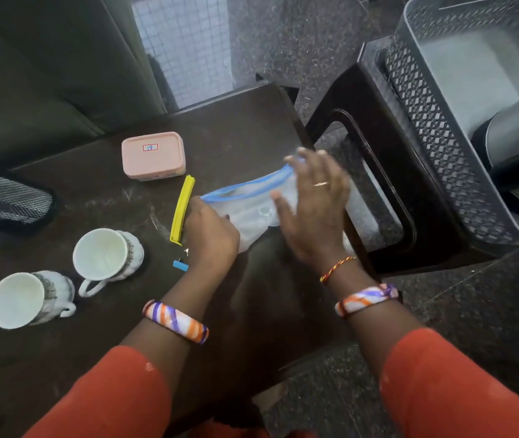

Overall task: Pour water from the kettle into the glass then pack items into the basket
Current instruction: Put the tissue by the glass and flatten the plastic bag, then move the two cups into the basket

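The limp, slippery zip bag (247, 205), best taken by its stiff seal, is gripped by the left hand (212, 235) and pressed by the outspread right hand (315, 210).

- We see a small red-bordered label (150, 147) on the lid of the pink box (157, 161).
- We read its blue marking as "19", though blur leaves us unsure.
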`<action>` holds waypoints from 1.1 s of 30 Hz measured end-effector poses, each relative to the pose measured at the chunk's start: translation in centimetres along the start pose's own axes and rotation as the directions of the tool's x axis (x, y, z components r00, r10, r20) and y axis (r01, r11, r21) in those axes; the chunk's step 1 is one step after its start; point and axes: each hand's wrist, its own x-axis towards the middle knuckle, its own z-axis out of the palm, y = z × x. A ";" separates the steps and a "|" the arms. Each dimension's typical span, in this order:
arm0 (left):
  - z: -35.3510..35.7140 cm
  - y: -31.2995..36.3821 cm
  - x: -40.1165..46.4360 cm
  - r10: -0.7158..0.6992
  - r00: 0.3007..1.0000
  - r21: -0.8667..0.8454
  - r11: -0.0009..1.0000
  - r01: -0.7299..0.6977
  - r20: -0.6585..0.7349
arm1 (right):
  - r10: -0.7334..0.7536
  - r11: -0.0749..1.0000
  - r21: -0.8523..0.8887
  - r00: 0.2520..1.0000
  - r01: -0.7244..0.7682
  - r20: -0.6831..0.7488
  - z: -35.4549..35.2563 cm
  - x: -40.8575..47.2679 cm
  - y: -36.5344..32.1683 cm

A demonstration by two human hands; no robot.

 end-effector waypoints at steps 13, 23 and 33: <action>0.3 0.6 1.3 0.246 0.904 0.579 0.702 -0.414 0.349 | -0.181 0.963 -0.007 0.665 0.269 0.725 2.0 -0.4 0.7; 2.2 -3.1 0.7 0.329 0.881 0.623 0.623 -0.474 0.341 | -0.030 0.990 -0.078 0.706 0.120 0.708 2.6 -2.4 -0.1; -3.8 -2.2 -2.8 0.505 0.853 0.411 0.756 -0.510 0.129 | -0.080 0.994 0.107 0.875 0.032 0.478 -2.3 -1.8 -5.3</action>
